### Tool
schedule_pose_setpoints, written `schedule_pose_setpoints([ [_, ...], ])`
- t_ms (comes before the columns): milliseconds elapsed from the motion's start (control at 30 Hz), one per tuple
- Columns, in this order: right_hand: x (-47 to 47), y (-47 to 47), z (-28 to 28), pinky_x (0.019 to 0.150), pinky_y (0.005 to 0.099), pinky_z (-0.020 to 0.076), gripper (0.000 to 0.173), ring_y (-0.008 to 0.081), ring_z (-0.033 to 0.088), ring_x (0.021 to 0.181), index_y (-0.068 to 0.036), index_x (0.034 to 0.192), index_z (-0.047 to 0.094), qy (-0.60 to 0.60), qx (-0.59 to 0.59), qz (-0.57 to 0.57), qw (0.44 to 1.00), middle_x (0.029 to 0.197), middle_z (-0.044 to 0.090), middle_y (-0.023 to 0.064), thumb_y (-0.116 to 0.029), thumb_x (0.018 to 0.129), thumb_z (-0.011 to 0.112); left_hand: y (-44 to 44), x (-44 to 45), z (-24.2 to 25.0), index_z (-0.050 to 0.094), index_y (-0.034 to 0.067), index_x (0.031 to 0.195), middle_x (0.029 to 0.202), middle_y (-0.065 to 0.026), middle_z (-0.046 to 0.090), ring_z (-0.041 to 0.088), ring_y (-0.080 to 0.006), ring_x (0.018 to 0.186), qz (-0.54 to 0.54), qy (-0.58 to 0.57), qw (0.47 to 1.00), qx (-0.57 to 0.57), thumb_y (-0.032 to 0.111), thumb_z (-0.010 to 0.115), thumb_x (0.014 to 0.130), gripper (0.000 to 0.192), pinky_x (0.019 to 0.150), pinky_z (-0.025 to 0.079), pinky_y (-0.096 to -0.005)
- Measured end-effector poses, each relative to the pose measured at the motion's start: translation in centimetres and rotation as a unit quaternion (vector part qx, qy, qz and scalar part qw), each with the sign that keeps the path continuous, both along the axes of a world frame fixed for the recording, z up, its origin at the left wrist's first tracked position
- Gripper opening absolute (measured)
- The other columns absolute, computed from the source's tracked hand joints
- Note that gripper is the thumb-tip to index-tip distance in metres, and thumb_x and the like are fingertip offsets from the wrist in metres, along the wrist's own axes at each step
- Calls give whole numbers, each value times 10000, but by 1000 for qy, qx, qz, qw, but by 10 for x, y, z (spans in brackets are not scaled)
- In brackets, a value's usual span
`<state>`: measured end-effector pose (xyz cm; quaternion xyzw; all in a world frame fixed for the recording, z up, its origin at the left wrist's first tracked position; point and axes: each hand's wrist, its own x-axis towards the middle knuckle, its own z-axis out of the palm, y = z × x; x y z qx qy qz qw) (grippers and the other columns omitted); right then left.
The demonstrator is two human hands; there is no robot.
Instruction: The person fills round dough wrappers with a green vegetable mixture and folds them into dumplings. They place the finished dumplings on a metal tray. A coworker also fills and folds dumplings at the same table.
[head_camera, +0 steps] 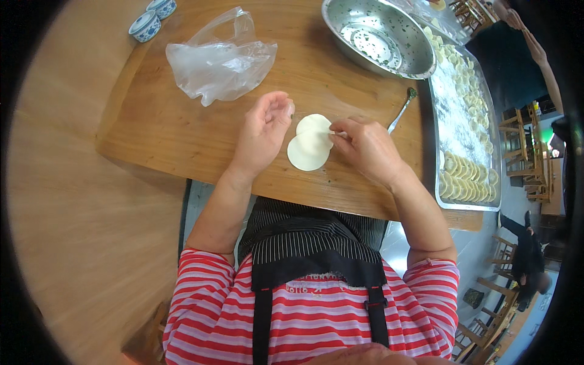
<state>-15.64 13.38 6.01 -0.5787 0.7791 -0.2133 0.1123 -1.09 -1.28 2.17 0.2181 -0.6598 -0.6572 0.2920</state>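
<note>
Two round dough wrappers overlap on the wooden table, the nearer wrapper [308,155] partly over the farther wrapper [313,122]. My right hand [365,143] has its thumb and index finger pinched at the right edge of the wrappers; which of the two it grips I cannot tell. Left of them, my left hand [268,127] is raised with curled fingers and holds nothing visible; a dark green speck is on its thumb. Beyond my right hand lies a metal spoon [400,112] with green filling on its tip.
A steel bowl [335,27] with green bits stands at the far right of the wooden table [182,132]. A metal tray [438,182] of filled dumplings lies along the right. A clear plastic bag [219,68] and lidded blue-and-white pots [145,26] are at the upper left. Other people are at right.
</note>
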Motion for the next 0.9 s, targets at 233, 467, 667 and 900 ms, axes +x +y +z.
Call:
schedule_pose_setpoints([
  [233, 11, -24, -15, 678, 385, 497, 202, 321, 626, 746, -23, 930, 646, -96, 54, -36, 993, 837, 642, 171, -174, 798, 620, -4, 19, -20, 506, 10, 1144, 1076, -80, 578, 577, -138, 928, -2, 28, 999, 36, 191, 531, 923, 287, 783, 462, -255],
  [467, 10, -37, -16, 666, 360, 492, 191, 285, 629, 741, -2, 919, 639, -131, 94, -38, 986, 819, 645, 156, -135, 783, 618, -2, 24, -24, 510, -31, 1105, 1007, -99, 583, 565, -152, 925, -12, 69, 996, 56, 162, 573, 895, 292, 779, 492, -276],
  [667, 14, -37, -8, 665, 355, 487, 136, 277, 628, 746, 4, 853, 635, -97, 108, -25, 989, 821, 645, 156, -101, 770, 616, -1, 32, -24, 506, -41, 1100, 1001, -102, 581, 562, -152, 911, -11, 78, 995, 58, 167, 571, 898, 298, 764, 497, -273],
  [900, 15, -40, -7, 669, 360, 489, 128, 290, 633, 724, 4, 843, 641, -85, 116, -7, 990, 782, 652, 155, -95, 766, 618, -1, 36, -25, 492, -30, 1122, 1035, -97, 586, 581, -146, 924, -26, 61, 996, 53, 100, 533, 913, 251, 822, 465, -269],
])
